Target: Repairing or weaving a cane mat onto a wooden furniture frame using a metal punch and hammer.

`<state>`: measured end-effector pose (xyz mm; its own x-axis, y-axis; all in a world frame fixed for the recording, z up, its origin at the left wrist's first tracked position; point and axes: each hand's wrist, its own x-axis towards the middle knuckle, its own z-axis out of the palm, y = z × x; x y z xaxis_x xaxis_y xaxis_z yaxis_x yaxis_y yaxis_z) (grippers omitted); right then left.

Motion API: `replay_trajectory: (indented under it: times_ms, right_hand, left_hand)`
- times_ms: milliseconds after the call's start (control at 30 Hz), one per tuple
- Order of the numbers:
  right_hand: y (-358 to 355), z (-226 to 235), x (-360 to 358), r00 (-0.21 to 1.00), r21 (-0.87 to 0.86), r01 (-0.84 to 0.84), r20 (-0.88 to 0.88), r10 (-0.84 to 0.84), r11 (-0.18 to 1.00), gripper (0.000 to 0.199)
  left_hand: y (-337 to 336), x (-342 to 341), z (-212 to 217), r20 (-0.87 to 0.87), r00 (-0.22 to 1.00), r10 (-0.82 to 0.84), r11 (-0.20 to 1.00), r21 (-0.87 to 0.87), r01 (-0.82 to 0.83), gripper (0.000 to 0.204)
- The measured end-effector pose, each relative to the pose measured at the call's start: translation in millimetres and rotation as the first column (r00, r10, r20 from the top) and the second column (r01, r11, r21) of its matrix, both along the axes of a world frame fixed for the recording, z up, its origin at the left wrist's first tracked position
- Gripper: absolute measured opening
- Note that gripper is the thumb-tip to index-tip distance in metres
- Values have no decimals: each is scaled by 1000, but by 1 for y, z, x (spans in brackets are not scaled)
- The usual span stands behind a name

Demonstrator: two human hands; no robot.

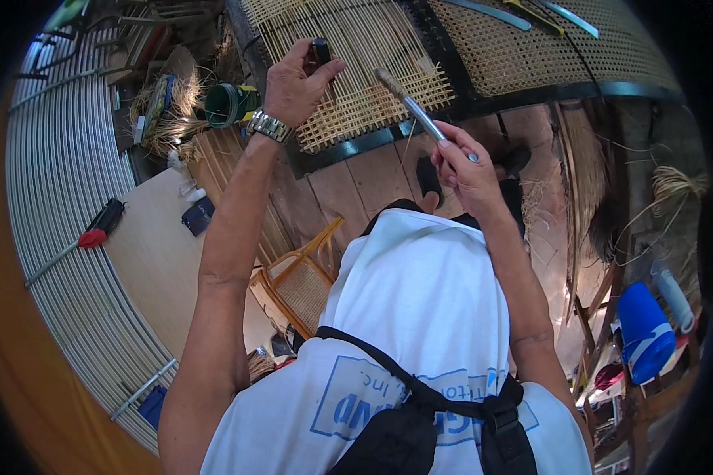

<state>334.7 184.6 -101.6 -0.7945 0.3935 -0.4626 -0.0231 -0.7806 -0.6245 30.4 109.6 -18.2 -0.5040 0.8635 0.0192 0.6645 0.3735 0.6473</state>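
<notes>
Over cane weave (356, 55), tool (408, 99) points up-left.

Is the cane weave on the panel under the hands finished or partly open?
Partly open. On the panel, bare parallel strands run above the left hand, while only the lower strip, near the right hand's tool, shows woven mesh.

A woven cane panel (372, 63) stands ahead. A tape roll (228, 104) lies just left of it; a small chair (297, 281) sits below, on the plank floor (348, 190).
</notes>
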Motion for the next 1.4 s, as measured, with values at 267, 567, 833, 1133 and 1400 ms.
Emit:
replay_trajectory:
  times_ms: [267,567,833,1133,1400]
  right_hand:
    - [0,-9,-4,1000,60,-18,5,18,998,42]
    - [8,-2,-2,1000,49,14,10,-15,999,41]
    - [2,1,-20,996,96,-86,12,86,992,42]
    - [14,7,1,1000,48,-1,27,0,999,41]
    - [7,5,5,992,83,-128,9,128,988,42]
  left_hand:
    - [1,-4,10,-31,998,51,998,30,-50,42]
    - [-6,-11,-7,4,998,65,997,36,-65,39]
    - [-3,-5,-3,-20,999,27,999,35,-27,37]
    - [-9,2,-4,6,1000,-1,1000,-23,1,33]
    - [-6,-2,3,68,997,37,999,9,-37,35]
